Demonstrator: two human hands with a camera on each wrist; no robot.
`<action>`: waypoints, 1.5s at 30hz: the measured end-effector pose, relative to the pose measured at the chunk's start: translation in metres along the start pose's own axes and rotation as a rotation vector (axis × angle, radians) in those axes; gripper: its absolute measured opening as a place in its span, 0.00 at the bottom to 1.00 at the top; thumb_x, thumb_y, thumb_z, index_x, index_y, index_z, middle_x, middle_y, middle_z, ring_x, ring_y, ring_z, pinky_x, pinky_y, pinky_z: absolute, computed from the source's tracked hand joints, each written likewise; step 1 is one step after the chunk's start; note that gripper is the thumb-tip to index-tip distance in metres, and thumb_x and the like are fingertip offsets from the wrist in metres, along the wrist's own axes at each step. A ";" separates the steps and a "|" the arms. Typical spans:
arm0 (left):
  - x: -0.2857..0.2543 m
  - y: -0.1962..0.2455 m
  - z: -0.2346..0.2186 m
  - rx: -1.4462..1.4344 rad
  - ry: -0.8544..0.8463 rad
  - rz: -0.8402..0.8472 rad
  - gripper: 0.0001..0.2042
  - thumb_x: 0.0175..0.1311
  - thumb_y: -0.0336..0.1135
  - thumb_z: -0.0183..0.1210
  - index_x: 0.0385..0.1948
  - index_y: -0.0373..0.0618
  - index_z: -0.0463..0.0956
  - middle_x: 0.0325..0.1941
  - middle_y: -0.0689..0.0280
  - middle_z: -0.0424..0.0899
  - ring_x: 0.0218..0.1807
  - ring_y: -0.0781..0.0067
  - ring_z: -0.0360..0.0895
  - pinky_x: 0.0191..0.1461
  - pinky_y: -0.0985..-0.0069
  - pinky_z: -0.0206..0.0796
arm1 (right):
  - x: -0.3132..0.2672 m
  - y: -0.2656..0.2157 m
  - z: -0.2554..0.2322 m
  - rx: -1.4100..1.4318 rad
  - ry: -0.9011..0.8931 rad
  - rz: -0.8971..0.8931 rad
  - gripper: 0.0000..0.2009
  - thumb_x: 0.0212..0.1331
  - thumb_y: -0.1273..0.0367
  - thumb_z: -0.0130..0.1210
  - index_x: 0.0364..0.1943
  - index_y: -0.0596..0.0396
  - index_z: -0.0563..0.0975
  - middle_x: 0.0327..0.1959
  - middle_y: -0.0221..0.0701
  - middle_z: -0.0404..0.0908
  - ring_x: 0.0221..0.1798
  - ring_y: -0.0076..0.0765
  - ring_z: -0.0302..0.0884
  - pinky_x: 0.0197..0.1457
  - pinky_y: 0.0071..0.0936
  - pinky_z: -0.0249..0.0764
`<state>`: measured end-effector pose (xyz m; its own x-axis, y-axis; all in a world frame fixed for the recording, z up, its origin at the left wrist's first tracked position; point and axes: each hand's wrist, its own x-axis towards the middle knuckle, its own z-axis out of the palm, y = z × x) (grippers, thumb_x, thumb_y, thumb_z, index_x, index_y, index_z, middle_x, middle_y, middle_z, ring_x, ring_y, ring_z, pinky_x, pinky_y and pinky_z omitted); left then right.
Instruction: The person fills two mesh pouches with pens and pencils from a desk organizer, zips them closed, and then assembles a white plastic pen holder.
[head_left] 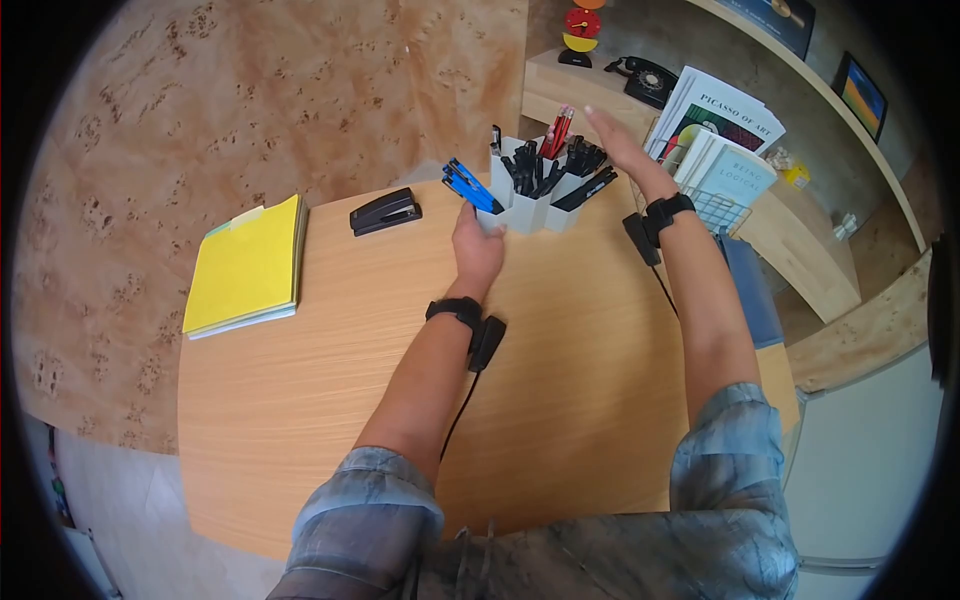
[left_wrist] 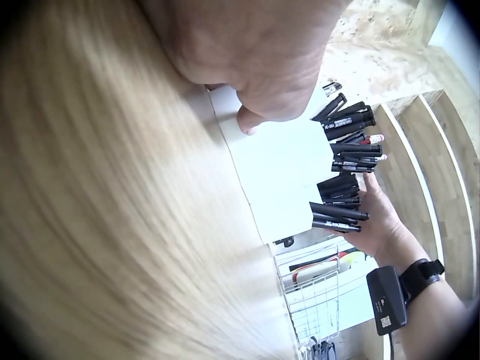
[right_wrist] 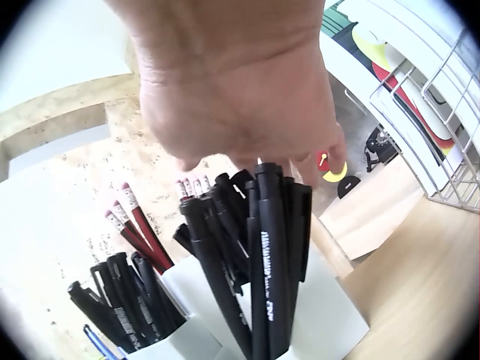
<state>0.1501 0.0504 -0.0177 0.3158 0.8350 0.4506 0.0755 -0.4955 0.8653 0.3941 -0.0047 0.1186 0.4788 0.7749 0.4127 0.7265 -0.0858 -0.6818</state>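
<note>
A white, many-sided pen holder (head_left: 524,216) stands toward the far side of the wooden desk. It carries blue pens (head_left: 466,187) at the left, red pencils (head_left: 557,133) at the back and several black pens (right_wrist: 274,255). My left hand (head_left: 478,250) grips the holder's left side, its thumb (left_wrist: 251,120) laid on the white front wall. The other fingers are mostly hidden. My right hand (head_left: 622,148) is raised at the holder's far right, fingers stretched out beyond the black pens and holding nothing.
Left of the holder lies a black stapler (head_left: 386,212), with a yellow folder (head_left: 247,265) on a stack of papers at the desk's left edge. A wire basket (head_left: 716,212) of books stands right of my right wrist. Behind are a rotary telephone (head_left: 645,80) and curved shelves (head_left: 810,75).
</note>
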 end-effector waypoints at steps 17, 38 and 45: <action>0.000 -0.004 0.001 0.025 0.023 0.015 0.25 0.47 0.25 0.64 0.50 0.36 0.68 0.43 0.51 0.80 0.46 0.55 0.78 0.51 0.68 0.68 | -0.004 -0.119 0.065 -0.720 -0.389 -0.393 0.13 0.54 0.71 0.45 0.38 0.47 0.82 0.32 0.38 0.81 0.47 0.42 0.75 0.61 0.42 0.54; -0.002 0.009 -0.002 -0.018 -0.006 -0.041 0.26 0.46 0.23 0.62 0.51 0.35 0.68 0.45 0.49 0.79 0.49 0.50 0.77 0.53 0.65 0.67 | -0.077 -0.068 -0.003 0.242 -0.386 0.015 0.10 0.51 0.78 0.43 0.21 0.57 0.77 0.22 0.29 0.79 0.25 0.22 0.75 0.30 0.20 0.71; 0.001 0.006 0.000 0.035 -0.005 -0.027 0.25 0.46 0.23 0.62 0.51 0.35 0.67 0.47 0.49 0.78 0.51 0.51 0.76 0.55 0.66 0.66 | -0.086 -0.058 0.028 0.412 -0.402 0.141 0.10 0.55 0.76 0.45 0.32 0.54 0.80 0.31 0.24 0.82 0.35 0.18 0.77 0.35 0.17 0.69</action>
<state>0.1503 0.0479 -0.0120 0.3182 0.8470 0.4258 0.1170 -0.4808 0.8690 0.2967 -0.0493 0.1060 0.2743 0.9570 0.0944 0.3798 -0.0176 -0.9249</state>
